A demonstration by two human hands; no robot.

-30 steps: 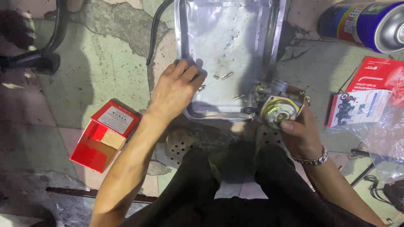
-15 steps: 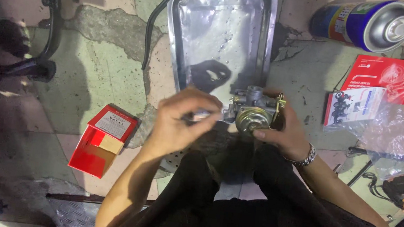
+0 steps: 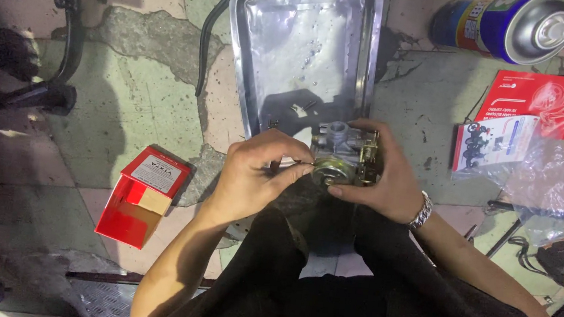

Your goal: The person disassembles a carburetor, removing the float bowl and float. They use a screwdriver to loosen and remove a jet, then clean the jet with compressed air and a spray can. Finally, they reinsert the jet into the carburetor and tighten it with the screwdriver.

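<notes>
Two hands on carburettor (image 3: pixel 345 159) above tray (image 3: pixel 237 51) near edge: right hand (image 3: pixel 390 183) grips body, left hand (image 3: pixel 253 176) pinches small part. Risk: part slips, drops past tray onto cracked floor (image 3: pixel 129 95).

Floor left open; tray (image 3: pixel 367 63) ahead, spray can (image 3: pixel 508 25) & bag (image 3: pixel 543 170) crowd right — prob. tight.

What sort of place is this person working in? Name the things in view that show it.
Probably a repair workshop floor, perhaps for motorbikes: a metal tray, a spray can and a small metal engine part held in both hands over cracked concrete.
</notes>
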